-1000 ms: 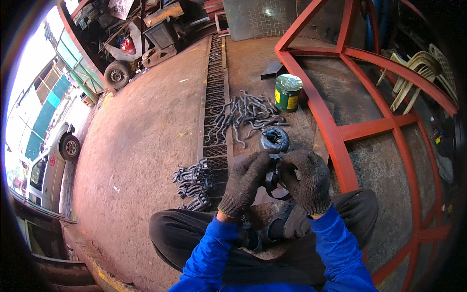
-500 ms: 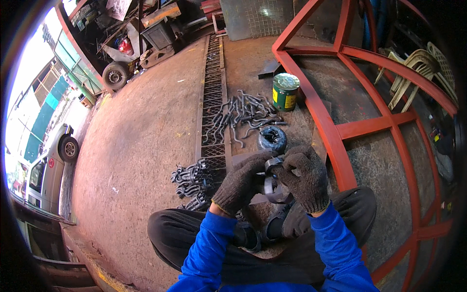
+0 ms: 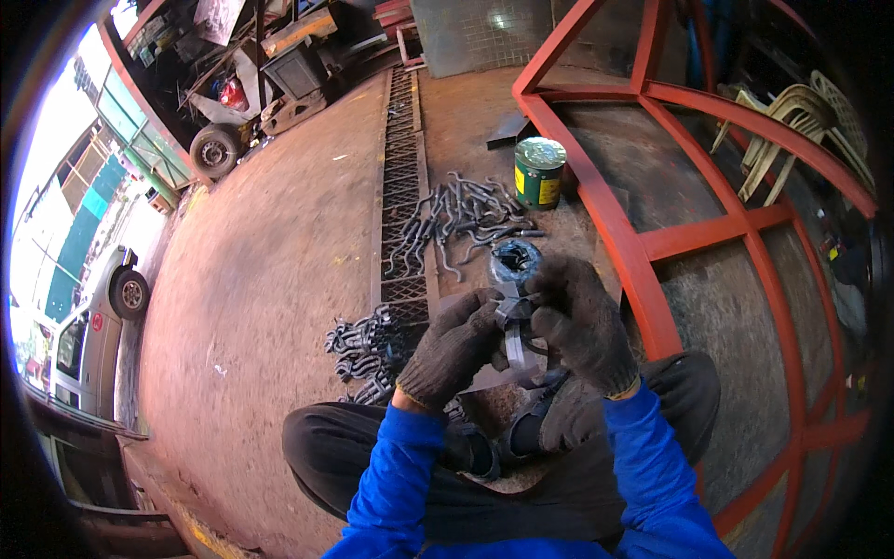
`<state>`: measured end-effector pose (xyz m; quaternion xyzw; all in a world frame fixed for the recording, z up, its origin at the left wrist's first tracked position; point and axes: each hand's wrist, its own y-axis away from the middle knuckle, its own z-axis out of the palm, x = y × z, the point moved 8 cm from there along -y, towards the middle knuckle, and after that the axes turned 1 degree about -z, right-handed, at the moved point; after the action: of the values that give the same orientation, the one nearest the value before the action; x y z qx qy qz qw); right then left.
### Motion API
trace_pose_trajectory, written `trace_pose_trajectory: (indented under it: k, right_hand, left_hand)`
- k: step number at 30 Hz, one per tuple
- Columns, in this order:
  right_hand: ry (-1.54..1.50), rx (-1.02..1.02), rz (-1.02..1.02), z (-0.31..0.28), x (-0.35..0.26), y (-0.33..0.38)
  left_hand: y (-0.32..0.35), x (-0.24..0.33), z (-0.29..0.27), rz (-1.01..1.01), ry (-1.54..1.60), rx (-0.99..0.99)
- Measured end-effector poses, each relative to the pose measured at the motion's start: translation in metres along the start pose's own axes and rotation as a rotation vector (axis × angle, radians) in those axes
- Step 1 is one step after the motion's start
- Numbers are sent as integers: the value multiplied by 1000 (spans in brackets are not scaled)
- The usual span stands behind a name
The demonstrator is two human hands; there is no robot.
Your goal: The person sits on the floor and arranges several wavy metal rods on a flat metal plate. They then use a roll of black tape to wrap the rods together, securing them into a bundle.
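In dark knitted work gloves, my left hand and my right hand meet in front of my crossed legs. Their fingers close on a grey, shiny strip that is bent between them. A paler length of it hangs below the fingertips; the gloves cover part of it. Just beyond my hands lies a blue-wrapped ring-shaped coil. Bent dark metal rods lie in a loose heap farther off. To the left of my left hand are bundled bent rods.
A green tin with a yellow label stands beside a red steel frame on the right. A metal floor grate runs away from me. Far left are a loose wheel and a parked vehicle; pale plastic chairs stand right.
My right hand has shifted up and turned at the strip, and my left fingers have moved slightly. The bent part of the strip shows differently between them. The whole view has shifted a little.
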<state>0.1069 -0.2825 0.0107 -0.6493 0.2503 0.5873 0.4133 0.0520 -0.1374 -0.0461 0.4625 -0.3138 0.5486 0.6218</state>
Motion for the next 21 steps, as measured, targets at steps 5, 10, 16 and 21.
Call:
trace_pose_trajectory:
  k: [5,10,16,21]
  right_hand:
    - [-71,-213,255,6,28,1]
    - [-1,-229,299,4,33,0]
    - [1,-228,301,7,33,0]
    - [-101,-196,242,11,31,0]
  left_hand:
    - [3,7,-5,107,31,96]
    - [8,35,2,257,-371,126]
    - [13,43,0,431,-394,271]
    - [16,43,-1,360,-328,340]
